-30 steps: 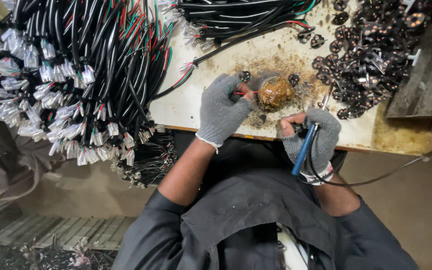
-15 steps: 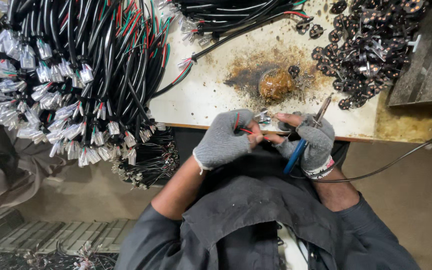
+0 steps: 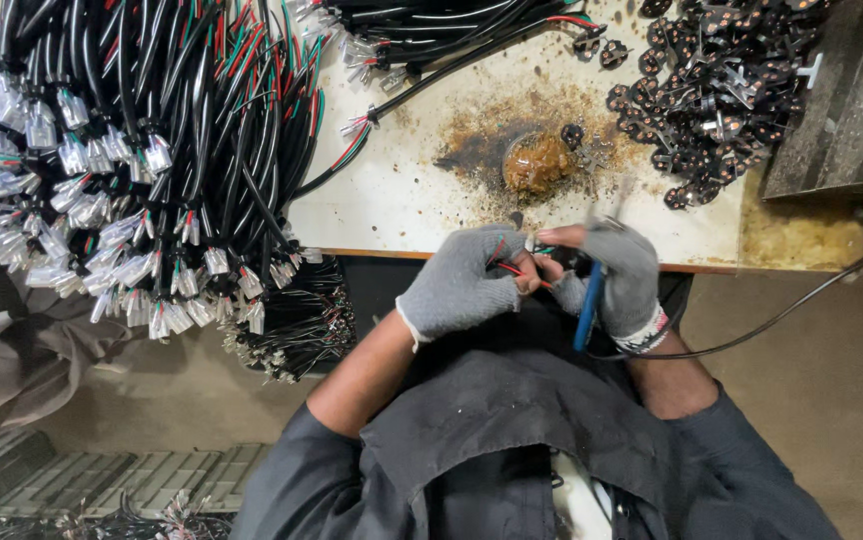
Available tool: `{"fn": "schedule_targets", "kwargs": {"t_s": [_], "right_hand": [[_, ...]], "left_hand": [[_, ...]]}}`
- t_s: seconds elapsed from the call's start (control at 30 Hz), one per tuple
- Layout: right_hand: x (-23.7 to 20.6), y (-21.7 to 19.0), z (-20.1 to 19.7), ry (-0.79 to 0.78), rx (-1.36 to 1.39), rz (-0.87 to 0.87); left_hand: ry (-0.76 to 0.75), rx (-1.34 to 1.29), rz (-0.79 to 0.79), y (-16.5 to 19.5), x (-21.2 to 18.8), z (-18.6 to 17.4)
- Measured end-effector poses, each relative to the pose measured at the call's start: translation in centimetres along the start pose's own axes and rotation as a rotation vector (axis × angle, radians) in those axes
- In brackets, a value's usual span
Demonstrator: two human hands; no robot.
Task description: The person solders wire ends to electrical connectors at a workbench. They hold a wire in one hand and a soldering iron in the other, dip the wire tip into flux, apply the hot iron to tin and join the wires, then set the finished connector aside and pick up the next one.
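Head view: left hand (image 3: pixel 462 285) pinches red wire (image 3: pixel 514 268); right hand (image 3: pixel 620 275) grips blue-handled soldering iron (image 3: pixel 588 305), fists meeting at bench edge (image 3: pixel 392 255).

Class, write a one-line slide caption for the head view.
Gloved left hand pinches thin wires while right hand grips a blue-handled tool at a stained workbench.

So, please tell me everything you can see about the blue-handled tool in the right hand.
The blue-handled tool is a slim, pen-like iron with a blue, plastic-looking grip. The right hand, in a grey fingerless glove, holds it almost upright at the table edge. Its upper end is blurred, so the tip cannot be made out. A black cord runs from near its lower end off to the right. It points toward the thin red wires pinched by the left hand.
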State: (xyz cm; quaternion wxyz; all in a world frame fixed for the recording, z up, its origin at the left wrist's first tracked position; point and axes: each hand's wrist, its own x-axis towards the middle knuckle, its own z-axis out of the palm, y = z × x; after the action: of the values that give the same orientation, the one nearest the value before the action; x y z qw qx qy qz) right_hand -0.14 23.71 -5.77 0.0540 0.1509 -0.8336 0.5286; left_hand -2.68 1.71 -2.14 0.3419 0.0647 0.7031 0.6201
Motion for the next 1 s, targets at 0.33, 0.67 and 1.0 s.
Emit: {"fn": "schedule_targets", "kwargs": {"t_s": [0.33, 0.67, 1.0], "right_hand": [[1.4, -1.8, 0.1, -0.021, -0.251, 0.097], [0.8, -0.7, 0.7, 0.011, -0.348, 0.039], [-0.3, -0.6, 1.5, -0.060, -0.163, 0.091]], "left_hand": [[0.286, 0.584, 0.101, 0.0, 1.3, -0.1], [0.318, 0.644, 0.079, -0.9, 1.9, 0.0], [0.341, 0.725, 0.101, -2.1, 1.4, 0.0]]}}
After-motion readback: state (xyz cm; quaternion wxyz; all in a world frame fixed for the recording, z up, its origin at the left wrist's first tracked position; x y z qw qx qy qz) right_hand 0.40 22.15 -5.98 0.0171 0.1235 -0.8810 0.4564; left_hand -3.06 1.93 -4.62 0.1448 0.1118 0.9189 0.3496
